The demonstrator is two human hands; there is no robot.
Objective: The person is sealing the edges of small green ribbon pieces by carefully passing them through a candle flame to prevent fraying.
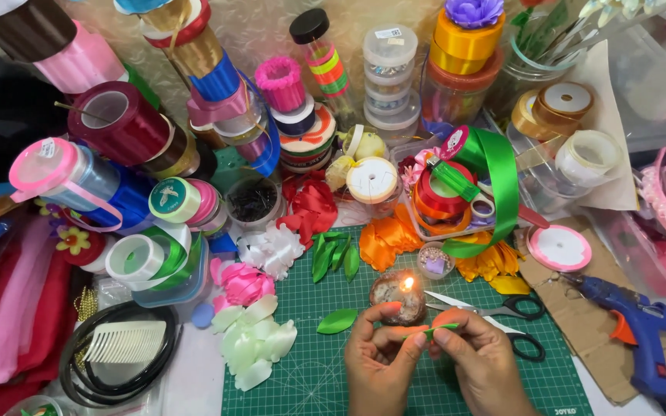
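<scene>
Green mat (310, 370): hands pinch ribbon strip (435, 329) (candle (399, 296) lit).

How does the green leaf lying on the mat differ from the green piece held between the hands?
The loose green leaf lies flat and untouched on the green cutting mat; the held green piece is pinched between the left hand and right hand beside the lit candle. The leaf shows a broad oval; the held piece looks thin, a narrow strip. Both are green.

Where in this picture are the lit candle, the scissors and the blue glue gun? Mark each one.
candle (399, 299), head view, on its brown holder below the flame.
scissors (519, 309), head view, on the upper black handle loop.
glue gun (632, 323), head view, on the blue body.
</scene>
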